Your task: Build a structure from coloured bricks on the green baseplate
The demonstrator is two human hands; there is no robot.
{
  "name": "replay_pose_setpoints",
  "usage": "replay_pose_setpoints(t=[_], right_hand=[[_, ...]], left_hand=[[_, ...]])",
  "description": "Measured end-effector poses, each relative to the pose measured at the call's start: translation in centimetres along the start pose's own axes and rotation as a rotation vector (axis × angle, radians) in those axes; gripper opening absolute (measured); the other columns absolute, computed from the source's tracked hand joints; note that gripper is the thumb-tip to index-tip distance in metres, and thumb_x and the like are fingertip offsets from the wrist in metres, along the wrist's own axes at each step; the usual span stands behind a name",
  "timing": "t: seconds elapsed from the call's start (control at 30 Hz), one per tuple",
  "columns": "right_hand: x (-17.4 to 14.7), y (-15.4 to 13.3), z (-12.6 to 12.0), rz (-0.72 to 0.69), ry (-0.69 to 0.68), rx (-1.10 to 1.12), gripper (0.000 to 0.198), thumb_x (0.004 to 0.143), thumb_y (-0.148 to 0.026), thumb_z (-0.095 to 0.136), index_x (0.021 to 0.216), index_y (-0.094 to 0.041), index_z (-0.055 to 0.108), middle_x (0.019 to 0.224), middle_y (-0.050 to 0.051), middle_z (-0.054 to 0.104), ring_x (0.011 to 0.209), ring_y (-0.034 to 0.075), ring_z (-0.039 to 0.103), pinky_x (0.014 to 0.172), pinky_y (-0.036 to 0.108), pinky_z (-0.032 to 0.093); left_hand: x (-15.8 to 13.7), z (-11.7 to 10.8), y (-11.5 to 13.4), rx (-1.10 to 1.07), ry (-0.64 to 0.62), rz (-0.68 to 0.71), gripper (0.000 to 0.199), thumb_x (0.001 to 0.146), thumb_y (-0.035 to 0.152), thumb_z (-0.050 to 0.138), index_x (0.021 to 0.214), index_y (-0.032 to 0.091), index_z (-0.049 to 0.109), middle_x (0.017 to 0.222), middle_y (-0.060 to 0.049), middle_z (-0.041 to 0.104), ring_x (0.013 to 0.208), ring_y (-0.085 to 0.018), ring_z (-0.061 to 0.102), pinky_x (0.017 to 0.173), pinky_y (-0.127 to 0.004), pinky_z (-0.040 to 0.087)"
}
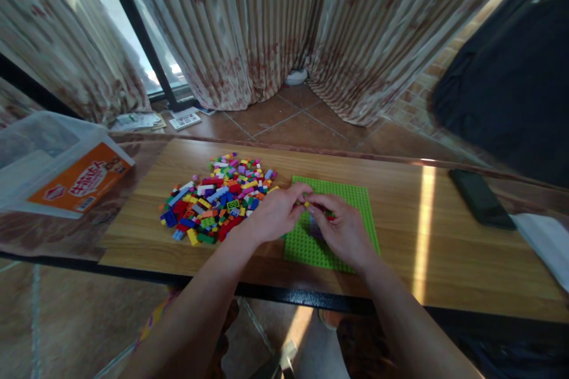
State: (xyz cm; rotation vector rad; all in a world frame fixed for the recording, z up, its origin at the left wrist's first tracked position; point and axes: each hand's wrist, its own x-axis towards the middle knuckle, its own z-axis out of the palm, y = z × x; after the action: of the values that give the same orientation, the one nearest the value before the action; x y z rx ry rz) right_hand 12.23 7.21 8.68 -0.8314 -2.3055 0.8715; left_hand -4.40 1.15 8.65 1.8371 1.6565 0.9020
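My left hand and my right hand meet over the left part of a green studded baseplate. A small yellow toy brick shows between their fingertips, and both hands are closed in a pinch around it. The fingers hide most of what they hold. Under my right hand a purple brick piece is partly visible on the baseplate, with a bit of red and green near the fingers. To the left of my left hand spreads a heap of loose toy bricks in many colours.
On the left stands a clear plastic tub with an orange label. A dark phone and a white sheet lie at the right of the wooden table. Papers and curtains are beyond the far edge.
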Motion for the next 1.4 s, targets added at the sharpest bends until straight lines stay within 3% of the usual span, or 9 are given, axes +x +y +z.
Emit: replay_pose_setpoints(t=[0.33,0.5,0.63,0.8,1.0,1.17,1.4], right_hand=[[-0.1,0.5,0.4,0.031,0.077,-0.009,0.025,0.091,-0.03,0.05,0.105,-0.024,0.071,0.103,0.005,0.074,0.094,0.02,0.066,0.085,0.035,0.049],[-0.1,0.9,0.0,0.118,0.172,0.004,0.027,0.09,-0.036,0.052,0.101,-0.023,0.073,0.099,0.005,0.074,0.091,0.021,0.067,0.082,0.035,0.05],[0.0,1.0,-0.3,0.199,0.234,0.012,0.028,0.088,-0.037,0.053,0.099,-0.022,0.074,0.097,0.005,0.075,0.088,0.021,0.067,0.078,0.033,0.05],[0.2,0.9,-0.2,0.28,0.239,0.01,0.029,0.086,-0.037,0.052,0.097,-0.021,0.074,0.094,0.006,0.075,0.084,0.021,0.067,0.073,0.032,0.05],[0.3,0.8,0.1,0.303,0.229,0.026,0.029,0.085,-0.038,0.052,0.094,-0.021,0.073,0.091,0.005,0.075,0.082,0.02,0.067,0.073,0.031,0.049],[0.3,0.9,0.1,0.301,0.23,0.021,0.029,0.085,-0.038,0.052,0.095,-0.021,0.073,0.091,0.005,0.074,0.082,0.02,0.067,0.073,0.031,0.049],[0.3,1.1,0.2,0.298,0.217,0.047,0.027,0.086,-0.039,0.053,0.095,-0.021,0.072,0.092,0.004,0.074,0.083,0.02,0.067,0.074,0.031,0.049]], left_hand=[[-0.1,-0.2,-0.7,-0.075,0.045,0.033,0.025,0.087,0.014,0.052,0.111,0.02,0.057,0.092,-0.002,0.072,0.085,-0.016,0.067,0.078,-0.028,0.051],[-1.0,-4.1,-2.9,0.073,0.198,-0.057,0.019,0.086,0.012,0.05,0.092,0.018,0.067,0.087,-0.002,0.072,0.079,-0.015,0.065,0.075,-0.027,0.049],[-2.8,-7.8,-5.0,0.218,0.348,-0.259,0.02,0.084,0.014,0.052,0.087,0.018,0.072,0.09,-0.004,0.074,0.081,-0.018,0.067,0.076,-0.029,0.05],[-4.2,-9.3,-5.5,0.318,0.267,-0.336,0.016,0.078,0.016,0.06,0.083,0.02,0.074,0.089,-0.003,0.076,0.082,-0.019,0.068,0.076,-0.029,0.051],[-3.9,-8.6,-4.7,0.413,0.124,-0.367,0.009,0.073,0.019,0.067,0.078,0.02,0.074,0.084,-0.003,0.074,0.079,-0.02,0.067,0.072,-0.029,0.047],[-3.5,-8.0,-4.3,0.494,0.113,-0.428,0.011,0.075,0.018,0.064,0.076,0.021,0.075,0.081,-0.004,0.072,0.074,-0.02,0.064,0.069,-0.03,0.045],[-3.0,-7.5,-4.4,0.426,0.099,-0.283,0.016,0.082,0.017,0.058,0.07,0.017,0.068,0.075,-0.003,0.069,0.071,-0.016,0.06,0.065,-0.026,0.039]])
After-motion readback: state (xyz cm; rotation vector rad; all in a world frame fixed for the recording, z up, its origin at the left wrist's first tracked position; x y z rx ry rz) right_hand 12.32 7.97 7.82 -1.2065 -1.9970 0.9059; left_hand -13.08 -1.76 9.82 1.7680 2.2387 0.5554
